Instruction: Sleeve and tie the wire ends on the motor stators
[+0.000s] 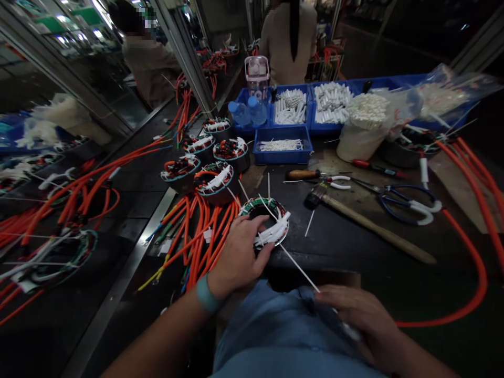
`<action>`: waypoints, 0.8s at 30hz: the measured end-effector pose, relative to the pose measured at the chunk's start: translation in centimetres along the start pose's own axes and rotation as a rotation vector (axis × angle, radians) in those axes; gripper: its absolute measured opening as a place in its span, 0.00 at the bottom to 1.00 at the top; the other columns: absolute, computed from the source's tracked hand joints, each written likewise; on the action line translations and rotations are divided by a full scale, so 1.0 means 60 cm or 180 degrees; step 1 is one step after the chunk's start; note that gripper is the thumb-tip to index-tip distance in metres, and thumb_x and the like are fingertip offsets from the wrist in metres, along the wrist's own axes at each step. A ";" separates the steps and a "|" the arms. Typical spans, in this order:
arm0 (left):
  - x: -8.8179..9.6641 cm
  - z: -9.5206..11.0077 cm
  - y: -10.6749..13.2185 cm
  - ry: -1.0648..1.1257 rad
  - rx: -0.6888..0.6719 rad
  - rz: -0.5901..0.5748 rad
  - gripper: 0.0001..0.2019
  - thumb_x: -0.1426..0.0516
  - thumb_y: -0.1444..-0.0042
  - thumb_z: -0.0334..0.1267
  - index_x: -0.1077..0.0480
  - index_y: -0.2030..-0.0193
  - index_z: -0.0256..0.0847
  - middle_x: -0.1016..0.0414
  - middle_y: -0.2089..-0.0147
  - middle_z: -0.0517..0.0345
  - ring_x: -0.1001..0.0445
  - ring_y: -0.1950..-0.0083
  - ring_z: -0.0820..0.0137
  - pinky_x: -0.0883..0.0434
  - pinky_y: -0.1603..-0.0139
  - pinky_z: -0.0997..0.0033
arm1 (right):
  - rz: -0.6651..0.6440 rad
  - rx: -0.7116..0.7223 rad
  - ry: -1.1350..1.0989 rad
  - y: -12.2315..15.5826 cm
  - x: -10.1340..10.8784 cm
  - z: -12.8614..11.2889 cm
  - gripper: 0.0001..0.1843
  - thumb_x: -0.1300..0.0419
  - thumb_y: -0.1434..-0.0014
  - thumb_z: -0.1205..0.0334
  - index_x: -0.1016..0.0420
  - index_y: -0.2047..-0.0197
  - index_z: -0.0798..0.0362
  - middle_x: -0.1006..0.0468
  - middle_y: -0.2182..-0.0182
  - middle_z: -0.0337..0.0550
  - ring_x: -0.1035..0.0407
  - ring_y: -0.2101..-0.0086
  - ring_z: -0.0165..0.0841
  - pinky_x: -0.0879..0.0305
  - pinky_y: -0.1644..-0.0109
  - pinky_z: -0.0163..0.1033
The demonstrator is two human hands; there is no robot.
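Observation:
A ring-shaped motor stator (244,211) sits on the dark bench before me, with green and red windings, white sleeves (275,229) and several white cable ties sticking out. My left hand (243,249) is closed on its near left side, thumb and fingers at the rim and the white sleeves. One long white cable tie (298,265) runs from the stator's near edge down to my right hand (356,310), whose fingertips pinch its end. Something pale and blurred (349,332) shows under that hand; I cannot make out its kind.
Several wound stators (214,181) with orange cables (208,236) stand to the left. A hammer (374,226), scissors (409,202) and a wooden-handled tool (303,174) lie right. Behind are blue bins (282,156) and a tub of white sleeves (360,131). Two people (289,42) are beyond.

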State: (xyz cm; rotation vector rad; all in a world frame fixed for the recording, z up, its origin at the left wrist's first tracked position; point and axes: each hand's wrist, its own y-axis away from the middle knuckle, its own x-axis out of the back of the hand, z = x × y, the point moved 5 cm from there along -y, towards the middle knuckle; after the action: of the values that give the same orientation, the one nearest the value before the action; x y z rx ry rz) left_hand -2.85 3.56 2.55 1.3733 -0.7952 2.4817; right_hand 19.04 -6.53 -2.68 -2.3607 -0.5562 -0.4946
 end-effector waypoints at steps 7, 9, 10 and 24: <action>0.001 0.008 0.002 0.0178 0.0302 0.0285 0.31 0.44 0.45 0.34 0.49 0.35 0.38 0.24 0.56 0.52 0.29 0.50 0.61 0.39 0.41 0.48 | 0.0051 -0.0310 0.0160 -0.139 -0.032 0.044 0.12 0.52 0.42 0.70 0.32 0.59 0.49 0.23 0.55 0.46 0.28 0.54 0.33 0.30 0.52 0.39; 0.003 0.009 0.003 0.0344 0.0256 0.0415 0.22 0.43 0.45 0.33 0.37 0.43 0.42 0.23 0.55 0.54 0.28 0.51 0.63 0.37 0.43 0.52 | 0.0328 -0.0831 -0.0185 -0.171 -0.038 0.065 0.06 0.47 0.43 0.67 0.32 0.62 0.50 0.22 0.63 0.44 0.27 0.61 0.32 0.29 0.56 0.37; 0.003 0.011 0.003 0.0394 0.0157 0.0430 0.16 0.43 0.45 0.32 0.32 0.48 0.43 0.23 0.55 0.55 0.27 0.52 0.64 0.36 0.44 0.53 | 0.0481 -0.1063 -0.0447 -0.178 -0.039 0.072 0.05 0.45 0.43 0.66 0.32 0.62 0.51 0.23 0.66 0.42 0.27 0.64 0.31 0.29 0.58 0.37; 0.004 0.012 0.001 0.0451 -0.0295 0.0503 0.12 0.43 0.46 0.29 0.28 0.54 0.41 0.23 0.56 0.53 0.27 0.54 0.65 0.33 0.47 0.56 | 0.0630 -0.1852 -0.0486 -0.200 -0.040 0.089 0.06 0.41 0.48 0.63 0.37 0.70 0.52 0.30 0.76 0.35 0.35 0.74 0.27 0.38 0.70 0.32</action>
State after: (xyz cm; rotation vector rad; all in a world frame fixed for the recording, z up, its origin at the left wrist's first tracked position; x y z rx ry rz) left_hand -2.52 3.09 3.03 1.1301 -1.0078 2.5880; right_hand 12.03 4.75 -1.56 -2.9896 -0.2566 -0.4270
